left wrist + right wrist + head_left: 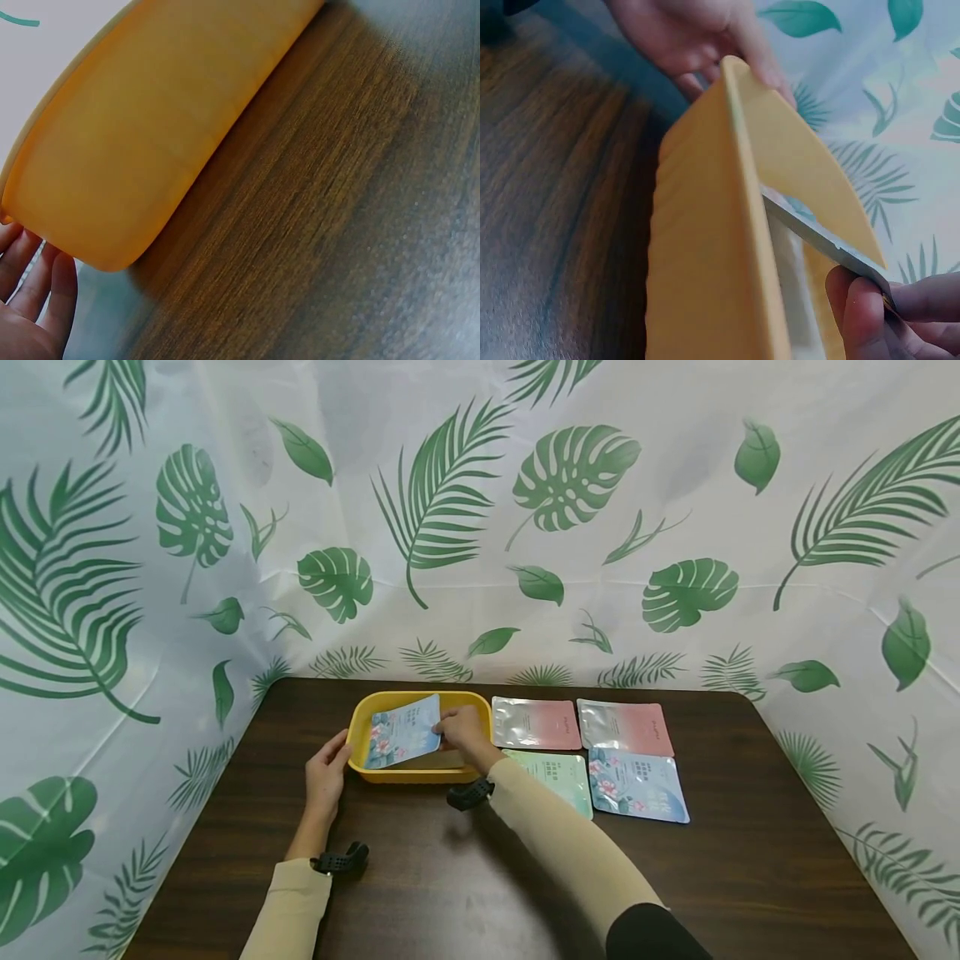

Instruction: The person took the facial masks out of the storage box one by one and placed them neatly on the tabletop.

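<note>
A yellow plastic basket (420,777) sits near the table's back edge. My left hand (326,775) holds its left end; in the right wrist view the left hand (697,45) has the thumb over the rim and fingers on the outside. Inside the basket, my right hand (463,731) pinches the right edge of a blue floral face mask packet (403,732). The right wrist view shows this packet (821,241) edge-on and tilted, between the thumb and fingers of the right hand (885,319). Under the packet, the basket's floor is partly hidden.
Right of the basket lie two pink-and-silver packets (536,723) (626,727), a green packet (555,777) partly covered by the right forearm, and another blue floral packet (637,783). All rest on the dark wooden table (757,860). A leaf-patterned curtain (465,527) hangs behind.
</note>
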Available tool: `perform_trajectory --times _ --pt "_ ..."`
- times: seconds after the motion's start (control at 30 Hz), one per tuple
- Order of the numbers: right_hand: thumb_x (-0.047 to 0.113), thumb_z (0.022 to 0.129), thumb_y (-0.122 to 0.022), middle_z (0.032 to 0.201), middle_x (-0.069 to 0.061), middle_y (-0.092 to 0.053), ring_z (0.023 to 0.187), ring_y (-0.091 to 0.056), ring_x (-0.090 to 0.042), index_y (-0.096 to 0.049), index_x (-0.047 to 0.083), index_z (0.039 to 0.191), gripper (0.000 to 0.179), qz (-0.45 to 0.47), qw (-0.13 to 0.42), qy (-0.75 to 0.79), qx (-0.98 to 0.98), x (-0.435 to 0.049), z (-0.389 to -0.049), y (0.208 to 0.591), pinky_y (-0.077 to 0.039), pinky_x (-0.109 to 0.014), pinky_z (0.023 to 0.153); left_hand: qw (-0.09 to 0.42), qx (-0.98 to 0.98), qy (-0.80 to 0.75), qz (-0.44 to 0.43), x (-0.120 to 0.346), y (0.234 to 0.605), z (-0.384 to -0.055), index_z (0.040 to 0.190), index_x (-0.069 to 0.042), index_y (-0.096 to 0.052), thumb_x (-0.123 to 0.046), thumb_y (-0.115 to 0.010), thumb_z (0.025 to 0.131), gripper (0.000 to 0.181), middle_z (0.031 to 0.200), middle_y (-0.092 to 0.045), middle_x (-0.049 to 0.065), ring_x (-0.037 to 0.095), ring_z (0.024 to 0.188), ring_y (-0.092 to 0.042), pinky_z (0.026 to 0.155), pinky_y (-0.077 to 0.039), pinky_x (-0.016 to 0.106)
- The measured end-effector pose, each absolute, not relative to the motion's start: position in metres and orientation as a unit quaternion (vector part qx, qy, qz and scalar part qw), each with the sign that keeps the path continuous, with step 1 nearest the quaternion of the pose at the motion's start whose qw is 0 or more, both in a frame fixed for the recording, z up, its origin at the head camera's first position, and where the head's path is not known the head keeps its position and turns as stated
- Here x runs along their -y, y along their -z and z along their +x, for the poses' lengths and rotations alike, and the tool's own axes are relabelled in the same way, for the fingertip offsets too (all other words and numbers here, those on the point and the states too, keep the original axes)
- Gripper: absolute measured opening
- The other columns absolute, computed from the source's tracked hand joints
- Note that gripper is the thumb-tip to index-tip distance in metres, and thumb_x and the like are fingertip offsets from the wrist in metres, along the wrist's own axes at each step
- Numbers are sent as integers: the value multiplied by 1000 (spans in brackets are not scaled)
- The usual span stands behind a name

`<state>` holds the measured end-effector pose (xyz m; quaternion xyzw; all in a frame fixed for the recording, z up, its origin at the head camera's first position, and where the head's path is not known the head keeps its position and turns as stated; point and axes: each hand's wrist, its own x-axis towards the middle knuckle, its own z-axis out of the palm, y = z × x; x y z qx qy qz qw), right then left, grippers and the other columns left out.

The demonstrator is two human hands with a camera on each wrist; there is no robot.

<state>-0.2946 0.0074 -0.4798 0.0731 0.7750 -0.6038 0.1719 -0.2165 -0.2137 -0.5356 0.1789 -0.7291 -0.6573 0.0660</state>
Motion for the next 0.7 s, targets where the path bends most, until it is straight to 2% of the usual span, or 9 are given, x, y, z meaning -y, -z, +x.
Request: perform_trajectory --times 0.27,0.7 --pt "-3 87 -64 87 -15 -67 57 -61 -14 -65 -8 110 24 59 174 624 -760 -23 -290 466 -52 -19 47 64 726 660 179 213 535 -217 146 -9 -45 -21 -46 104 44 152 -44 10 21 133 -44 113 -38 40" --pt "-1 87 -65 88 -15 -69 59 -63 -13 -65 -8 113 26 47 169 636 -751 -48 -289 458 -53 -21 50 64 726 661 179 213 534 -216 145 -8 -45 -19 -46 104 43 152 -43 10 22 135 -43 114 -37 40"
